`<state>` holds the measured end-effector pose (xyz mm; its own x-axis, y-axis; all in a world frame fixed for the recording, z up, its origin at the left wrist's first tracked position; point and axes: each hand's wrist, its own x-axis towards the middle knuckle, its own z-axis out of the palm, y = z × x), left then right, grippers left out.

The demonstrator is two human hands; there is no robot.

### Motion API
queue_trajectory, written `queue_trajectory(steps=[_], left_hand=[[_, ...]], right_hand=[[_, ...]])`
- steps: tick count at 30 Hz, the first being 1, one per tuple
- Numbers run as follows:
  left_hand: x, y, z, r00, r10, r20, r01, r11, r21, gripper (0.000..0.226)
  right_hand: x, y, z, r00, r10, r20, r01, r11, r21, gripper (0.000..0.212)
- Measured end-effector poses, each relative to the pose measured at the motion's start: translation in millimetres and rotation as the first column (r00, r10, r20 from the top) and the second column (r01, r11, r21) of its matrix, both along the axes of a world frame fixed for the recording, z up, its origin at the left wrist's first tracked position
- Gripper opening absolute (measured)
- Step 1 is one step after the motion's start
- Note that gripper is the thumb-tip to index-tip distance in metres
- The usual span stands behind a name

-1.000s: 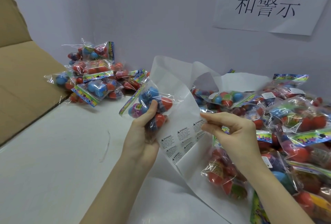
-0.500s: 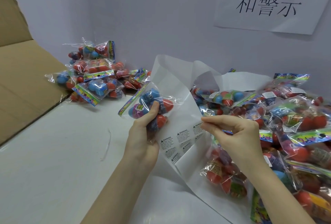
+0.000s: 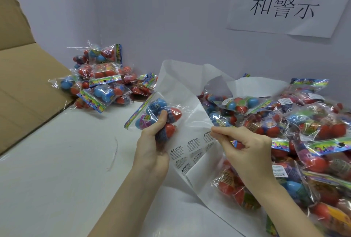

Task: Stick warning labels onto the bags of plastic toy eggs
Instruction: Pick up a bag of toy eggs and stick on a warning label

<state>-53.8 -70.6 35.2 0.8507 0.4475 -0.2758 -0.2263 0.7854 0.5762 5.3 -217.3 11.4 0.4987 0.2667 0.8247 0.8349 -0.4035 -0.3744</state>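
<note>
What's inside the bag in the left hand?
Blue, red and purple toy eggs show through the clear bag. The left hand covers its lower part, so a full count isn't possible.

Glossy clear plastic bag (image 3: 157, 111), matt white paper sheet (image 3: 191, 92), brown cardboard (image 3: 22, 88).

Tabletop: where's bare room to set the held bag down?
Free: white tabletop left of the left hand, bordered by the cardboard flap and the far-left bag pile. Crowded: the right bag pile and label sheet, pinched by the right hand.
</note>
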Motion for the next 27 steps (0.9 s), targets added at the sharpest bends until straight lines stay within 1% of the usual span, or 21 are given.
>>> queue_trajectory(steps=[2, 6, 9, 14, 17, 20, 23, 25, 27], left_hand=[[-1, -1, 1, 1.000, 0.004, 0.001, -0.004, 1.000, -0.015, 0.007], [-1, -2, 2, 1.000, 0.009, 0.002, -0.009, 1.000, -0.028, 0.006], [-2, -2, 2, 1.000, 0.012, -0.002, -0.012, 0.999, -0.039, 0.007], [-1, -2, 2, 1.000, 0.017, -0.023, -0.018, 0.999, -0.048, 0.008], [-1, -2, 2, 0.999, 0.032, -0.041, -0.034, 0.998, -0.056, 0.011], [-1, -2, 0, 0.998, 0.033, -0.051, -0.036, 0.997, -0.063, 0.011], [2, 1, -3, 0.995, 0.054, -0.088, -0.059, 0.997, -0.057, 0.003], [4, 3, -7, 0.993, 0.068, -0.101, -0.071, 0.997, -0.031, 0.018], [6, 4, -11, 0.983, 0.121, -0.137, -0.116, 0.992, 0.047, 0.022]], right_hand=[[-1, 1, -2, 0.999, -0.016, 0.037, 0.016, 1.000, -0.001, 0.018], [-1, 2, -4, 0.994, -0.052, 0.094, 0.055, 0.998, -0.023, 0.016], [-1, 2, -5, 0.995, -0.047, 0.093, 0.049, 0.999, -0.023, 0.017], [-3, 3, -3, 1.000, 0.009, 0.001, -0.009, 0.999, 0.039, 0.018], [-2, 4, -2, 0.992, 0.068, -0.105, -0.064, 0.997, 0.044, 0.018], [-2, 4, -1, 0.982, 0.056, -0.183, -0.063, 0.997, -0.034, 0.018], [-2, 4, 0, 0.975, 0.027, -0.219, -0.055, 0.991, -0.124, 0.019], [-3, 1, 3, 0.960, 0.058, -0.273, -0.097, 0.986, -0.133, 0.027], [-3, -4, 7, 0.922, 0.111, -0.370, -0.166, 0.979, -0.120, 0.033]])
